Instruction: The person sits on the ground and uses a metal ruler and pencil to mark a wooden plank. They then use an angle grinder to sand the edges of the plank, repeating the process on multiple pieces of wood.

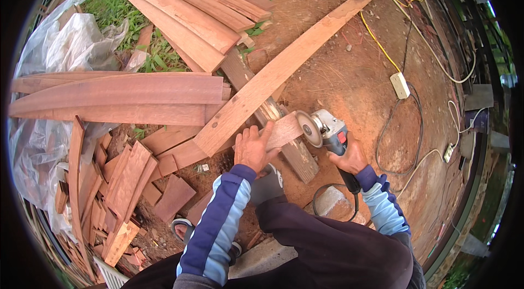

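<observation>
My right hand (350,153) is wrapped around the body of an angle grinder (333,132), a silver-headed tool with a red switch and a dark handle. Its round disc (309,129) meets the right end of a short wooden board (284,131). With my left hand (252,145) I grip the board's other end, index finger and thumb lying along it. Beneath it, a rough timber beam (303,162) slants across the ground. A long plank (295,65) crosses that beam farther off. Whether the disc is spinning cannot be told.
Stacked reddish boards (185,5) lie at the far left, more boards (120,98) nearer. Offcuts (128,180) are heaped at left beside plastic sheeting (82,43). A white socket block (400,86) and loose cables (376,141) lie at right. A stone block (332,203) sits by my right knee.
</observation>
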Demonstrator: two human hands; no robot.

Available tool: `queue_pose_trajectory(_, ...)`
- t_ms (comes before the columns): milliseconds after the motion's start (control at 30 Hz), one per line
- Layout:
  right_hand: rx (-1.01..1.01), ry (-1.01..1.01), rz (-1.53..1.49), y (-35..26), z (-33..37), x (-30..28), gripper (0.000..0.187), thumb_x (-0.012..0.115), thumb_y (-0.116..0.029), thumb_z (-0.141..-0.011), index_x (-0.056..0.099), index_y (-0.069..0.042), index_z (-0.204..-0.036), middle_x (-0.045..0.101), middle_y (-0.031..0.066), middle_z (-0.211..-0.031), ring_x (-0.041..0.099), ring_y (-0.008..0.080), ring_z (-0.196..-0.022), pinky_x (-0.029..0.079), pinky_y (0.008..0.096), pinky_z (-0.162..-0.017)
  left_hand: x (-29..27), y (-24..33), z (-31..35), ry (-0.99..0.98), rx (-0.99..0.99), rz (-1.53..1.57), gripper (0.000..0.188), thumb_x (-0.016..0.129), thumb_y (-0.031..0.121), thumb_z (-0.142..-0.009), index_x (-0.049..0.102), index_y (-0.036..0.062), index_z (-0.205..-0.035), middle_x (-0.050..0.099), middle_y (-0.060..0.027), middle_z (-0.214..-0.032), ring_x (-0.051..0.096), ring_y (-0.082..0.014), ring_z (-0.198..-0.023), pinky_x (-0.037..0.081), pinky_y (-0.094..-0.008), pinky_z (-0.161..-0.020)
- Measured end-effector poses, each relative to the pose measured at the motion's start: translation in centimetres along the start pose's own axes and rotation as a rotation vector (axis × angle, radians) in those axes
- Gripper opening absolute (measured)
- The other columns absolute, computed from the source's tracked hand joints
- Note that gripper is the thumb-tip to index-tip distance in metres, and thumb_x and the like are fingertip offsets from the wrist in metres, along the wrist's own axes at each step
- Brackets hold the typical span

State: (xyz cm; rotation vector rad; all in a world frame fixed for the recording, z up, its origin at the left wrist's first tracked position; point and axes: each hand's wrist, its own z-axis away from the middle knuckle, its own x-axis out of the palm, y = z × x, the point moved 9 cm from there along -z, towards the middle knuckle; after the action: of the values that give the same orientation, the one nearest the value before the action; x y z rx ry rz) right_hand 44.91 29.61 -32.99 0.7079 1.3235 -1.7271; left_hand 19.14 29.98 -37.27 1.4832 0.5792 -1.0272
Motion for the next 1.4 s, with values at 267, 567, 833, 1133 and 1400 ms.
queue_pose_trajectory(267, -0.015, 0.006, -0.011, -0.52, -0.18, -0.11, 0.059, 0.076, -0.032, -0.064, 0.051, 0.010, -0.098, 0.063, 0.0268, -0.076, 0.065, 0.0406, -0.073, 0.051, 0.0431, -0.066, -0.11, -0.11, 0.17, 0.010, 0.002, -0.002, 0.076, 0.076, 0.041, -0.071, 0.048, 0.0163, -0.137, 0.050, -0.0116, -0.091, 0.051, -0.0300, -0.087, 0.039, -0.0403, -0.074)
queue_pose_trajectory(567, -0.023, 0.001, -0.026, -0.04, -0.38, 0.31, 0.061, 0.076, -0.031, -0.064, 0.050, 0.012, -0.098, 0.063, 0.0282, -0.078, 0.066, 0.0413, -0.073, 0.052, 0.0432, -0.066, -0.02, -0.23, 0.16, -0.020, -0.024, 0.017, 0.074, 0.076, 0.038, -0.071, 0.048, 0.0162, -0.136, 0.051, -0.0118, -0.092, 0.051, -0.0298, -0.088, 0.039, -0.0404, -0.077)
queue_pose_trajectory(833, -0.009, -0.015, -0.001, 0.34, -0.30, 0.48, 0.062, 0.076, -0.031, -0.065, 0.050, 0.013, -0.100, 0.063, 0.0283, -0.078, 0.066, 0.0418, -0.073, 0.053, 0.0435, -0.067, -0.10, -0.14, 0.11, -0.029, -0.028, 0.008, 0.073, 0.076, 0.038, -0.072, 0.049, 0.0158, -0.136, 0.052, -0.0118, -0.093, 0.051, -0.0294, -0.089, 0.039, -0.0402, -0.077)
queue_pose_trajectory(1133, 0.012, -0.032, -0.018, 0.14, -0.63, 0.49, 0.064, 0.076, -0.030, -0.065, 0.049, 0.014, -0.103, 0.064, 0.0281, -0.080, 0.067, 0.0405, -0.075, 0.053, 0.0424, -0.067, -0.19, -0.19, 0.16, -0.037, -0.044, 0.021, 0.072, 0.076, 0.036, -0.072, 0.049, 0.0160, -0.136, 0.052, -0.0117, -0.094, 0.051, -0.0290, -0.091, 0.039, -0.0400, -0.080)
queue_pose_trajectory(1400, 0.001, -0.019, -0.026, -0.29, -0.90, 0.34, 0.063, 0.076, -0.029, -0.065, 0.050, 0.013, -0.104, 0.065, 0.0281, -0.083, 0.067, 0.0405, -0.077, 0.053, 0.0421, -0.069, -0.50, -0.12, 0.18, -0.022, -0.034, 0.018, 0.071, 0.076, 0.036, -0.072, 0.050, 0.0152, -0.134, 0.052, -0.0119, -0.093, 0.051, -0.0288, -0.089, 0.039, -0.0397, -0.078)
